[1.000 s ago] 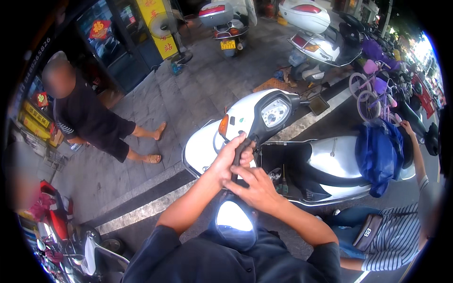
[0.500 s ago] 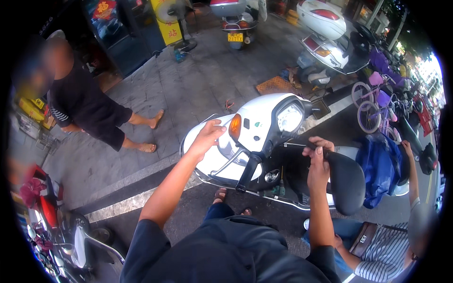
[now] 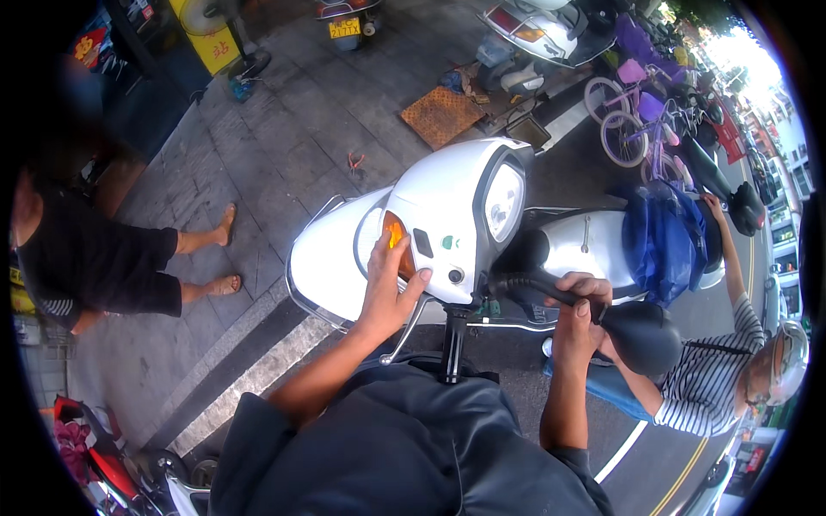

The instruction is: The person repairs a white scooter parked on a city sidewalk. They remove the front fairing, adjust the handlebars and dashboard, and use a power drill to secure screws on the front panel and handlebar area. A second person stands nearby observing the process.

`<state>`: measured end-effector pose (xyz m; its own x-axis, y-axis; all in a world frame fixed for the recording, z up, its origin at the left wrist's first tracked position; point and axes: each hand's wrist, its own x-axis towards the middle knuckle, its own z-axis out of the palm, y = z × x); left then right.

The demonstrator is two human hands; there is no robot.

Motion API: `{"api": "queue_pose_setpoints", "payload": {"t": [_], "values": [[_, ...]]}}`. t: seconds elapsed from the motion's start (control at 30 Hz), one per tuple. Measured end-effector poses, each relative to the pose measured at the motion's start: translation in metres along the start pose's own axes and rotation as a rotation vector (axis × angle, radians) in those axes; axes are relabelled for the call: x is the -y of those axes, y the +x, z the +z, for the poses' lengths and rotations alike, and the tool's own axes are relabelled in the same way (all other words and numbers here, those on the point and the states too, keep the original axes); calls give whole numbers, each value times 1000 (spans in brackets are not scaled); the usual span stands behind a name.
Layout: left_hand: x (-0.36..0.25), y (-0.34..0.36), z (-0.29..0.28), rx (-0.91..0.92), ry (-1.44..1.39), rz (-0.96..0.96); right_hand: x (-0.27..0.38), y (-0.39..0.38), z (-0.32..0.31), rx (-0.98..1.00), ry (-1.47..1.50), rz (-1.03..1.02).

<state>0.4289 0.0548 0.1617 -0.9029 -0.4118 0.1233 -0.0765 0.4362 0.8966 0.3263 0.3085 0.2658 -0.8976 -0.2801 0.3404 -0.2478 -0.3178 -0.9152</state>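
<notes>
A white scooter (image 3: 340,249) stands across in front of me, its handlebar turned so that the black grip (image 3: 455,344) points at my body. Resting on the front cowl, my left hand (image 3: 387,292) has its fingertips on the orange turn signal (image 3: 393,229) and its thumb on the white panel. The brake lever (image 3: 404,334) passes just beneath it. My right hand (image 3: 576,314) is closed around the dark stem of a rear-view mirror (image 3: 641,335), whose rounded black back hangs to the right of my fingers. Whether the stem's far end is attached, I cannot tell.
At the right, a helmeted person in a striped shirt (image 3: 710,378) reaches toward the blue cover (image 3: 662,241) on the seat. Another person in black (image 3: 95,249) stands at left. Beyond are a rusty plate (image 3: 441,116), red-handled pliers (image 3: 355,162), parked scooters (image 3: 529,30) and a purple bicycle (image 3: 626,138).
My left hand has come down onto the turn signal and cowl. The view has shifted, and the handlebar grip now points more directly at me. My right hand stays at the mirror.
</notes>
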Motion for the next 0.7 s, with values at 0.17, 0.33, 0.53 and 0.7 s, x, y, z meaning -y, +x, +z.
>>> {"api": "queue_pose_setpoints", "payload": {"t": [0.17,0.33,0.53,0.7], "values": [[-40,-14,5,-37,190,101,2,29,23,186,-78,-80],[-66,-24,20,-37,372,6,-1,54,25,496,-128,-132],[-76,-31,39,-151,408,-36,8,70,30,714,-340,-232],[-77,-34,41,-176,334,-32,8,76,36,816,-376,-289]]}}
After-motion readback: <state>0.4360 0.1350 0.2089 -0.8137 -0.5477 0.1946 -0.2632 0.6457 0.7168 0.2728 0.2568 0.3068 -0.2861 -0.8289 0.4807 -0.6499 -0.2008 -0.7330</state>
